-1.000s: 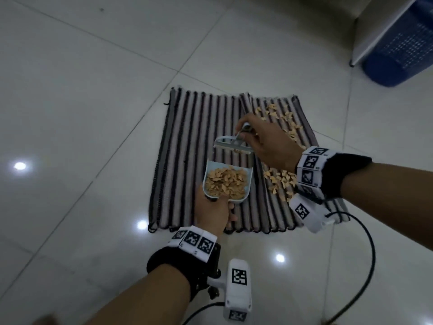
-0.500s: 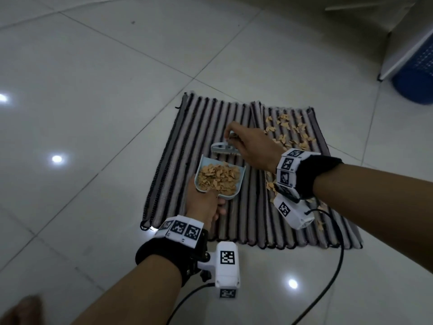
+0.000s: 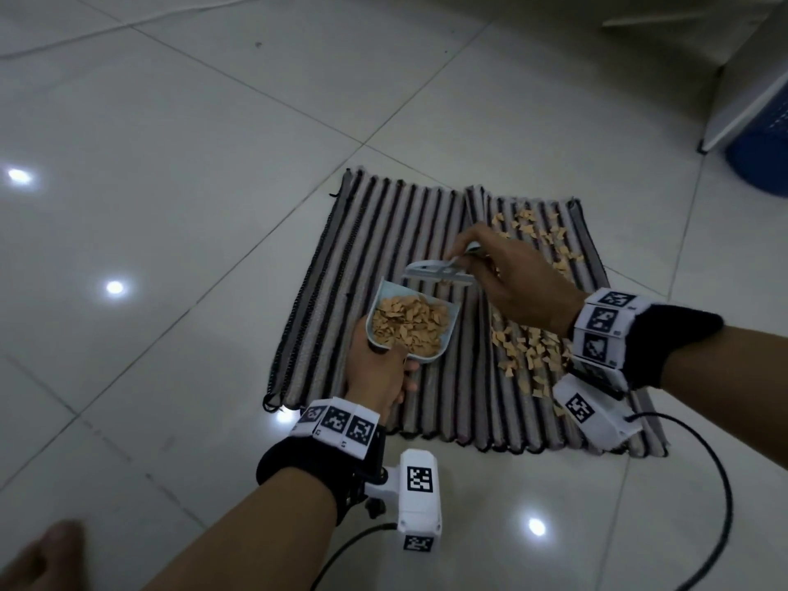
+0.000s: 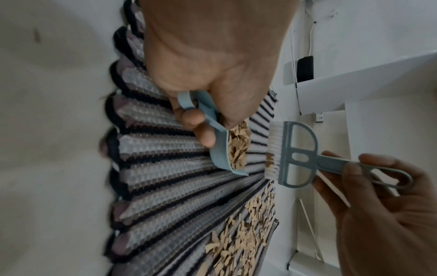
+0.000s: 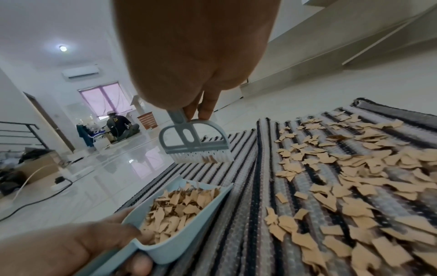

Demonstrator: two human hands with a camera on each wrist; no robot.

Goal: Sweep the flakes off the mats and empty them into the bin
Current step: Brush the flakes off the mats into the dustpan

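Two striped mats lie side by side on the tiled floor: the left mat bare, the right mat strewn with tan flakes. My left hand grips the handle of a light blue dustpan heaped with flakes, raised above the left mat. My right hand holds the handle of a small grey brush just beyond the pan's mouth, its white bristles above the mat with a flake or two stuck in them. A blue bin stands at the far right edge.
A white panel leans in front of the blue bin. Cables trail from the wrist cameras over the floor near me. A bare foot shows at the bottom left. Far across the room a person sits on the floor.
The dustpan and brush have stayed together over the left mat. The view has shifted, so the mats sit further right and the bin slides towards the frame's edge.
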